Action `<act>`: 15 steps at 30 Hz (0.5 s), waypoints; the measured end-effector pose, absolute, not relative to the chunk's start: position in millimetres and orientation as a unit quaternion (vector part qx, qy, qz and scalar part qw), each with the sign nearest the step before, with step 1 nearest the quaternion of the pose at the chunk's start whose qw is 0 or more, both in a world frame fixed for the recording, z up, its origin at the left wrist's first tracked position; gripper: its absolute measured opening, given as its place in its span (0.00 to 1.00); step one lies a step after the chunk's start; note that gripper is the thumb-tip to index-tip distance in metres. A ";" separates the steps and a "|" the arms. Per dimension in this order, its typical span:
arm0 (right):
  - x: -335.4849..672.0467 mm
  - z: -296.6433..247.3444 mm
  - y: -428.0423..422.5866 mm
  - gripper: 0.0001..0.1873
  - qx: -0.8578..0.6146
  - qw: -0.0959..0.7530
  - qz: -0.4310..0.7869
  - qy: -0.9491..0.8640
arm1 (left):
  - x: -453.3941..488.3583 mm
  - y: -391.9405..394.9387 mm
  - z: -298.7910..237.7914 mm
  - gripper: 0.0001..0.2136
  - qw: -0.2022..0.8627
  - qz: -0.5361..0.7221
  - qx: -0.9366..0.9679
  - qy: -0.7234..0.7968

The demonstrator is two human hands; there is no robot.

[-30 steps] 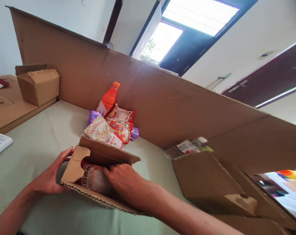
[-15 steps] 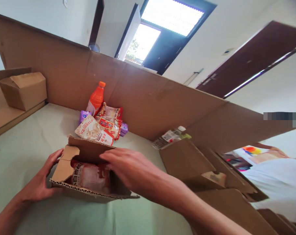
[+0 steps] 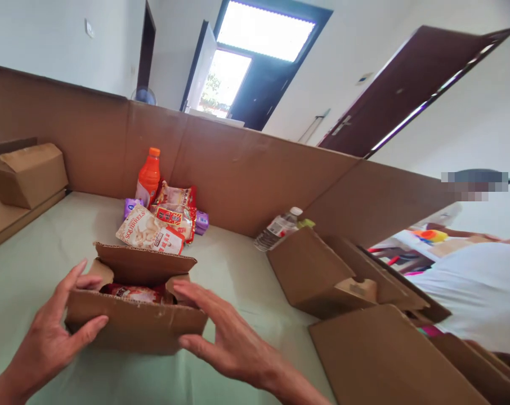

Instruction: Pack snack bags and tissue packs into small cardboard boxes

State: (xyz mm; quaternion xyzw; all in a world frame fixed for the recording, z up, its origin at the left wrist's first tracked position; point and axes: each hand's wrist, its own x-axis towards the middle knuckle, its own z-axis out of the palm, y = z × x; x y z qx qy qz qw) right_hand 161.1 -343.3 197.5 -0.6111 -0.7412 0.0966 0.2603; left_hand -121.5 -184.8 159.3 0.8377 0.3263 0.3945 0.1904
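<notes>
A small open cardboard box (image 3: 137, 323) stands on the pale green tabletop (image 3: 238, 275) in front of me, its flaps up. A red and white snack packet (image 3: 134, 293) lies inside it. My left hand (image 3: 52, 332) clasps the box's left end, thumb on the front wall and fingers behind. My right hand (image 3: 223, 332) clasps the right end, fingers spread over the corner and rim. Behind the box lies a heap of snack packets (image 3: 162, 225) beside an orange drink bottle (image 3: 148, 177).
A tall cardboard screen (image 3: 255, 174) walls off the back of the table. A water bottle (image 3: 277, 228) lies behind more cardboard boxes (image 3: 318, 275) at the right. Another box (image 3: 25, 174) sits far left. A person in white (image 3: 470, 292) is at the right edge.
My right hand came out of the box and moved to its right end. The box has been turned upright and squared toward me, with both hands now on its ends.
</notes>
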 end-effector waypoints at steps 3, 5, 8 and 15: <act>170.8 216.4 -327.0 0.34 -0.613 0.316 -0.017 -0.723 | -116.1 -186.1 156.9 0.35 0.187 0.417 0.826 0.330; 173.5 222.4 -316.1 0.35 -0.607 0.328 -0.062 -0.722 | -113.3 -187.6 156.1 0.33 0.176 0.434 0.823 0.322; 170.5 213.9 -312.2 0.33 -0.571 0.285 -0.018 -0.770 | -114.5 -184.7 157.7 0.32 0.170 0.420 0.839 0.302; 173.6 147.6 -340.1 0.35 -0.537 0.295 -0.001 -0.791 | -125.2 -150.6 172.1 0.29 0.350 0.229 0.896 0.152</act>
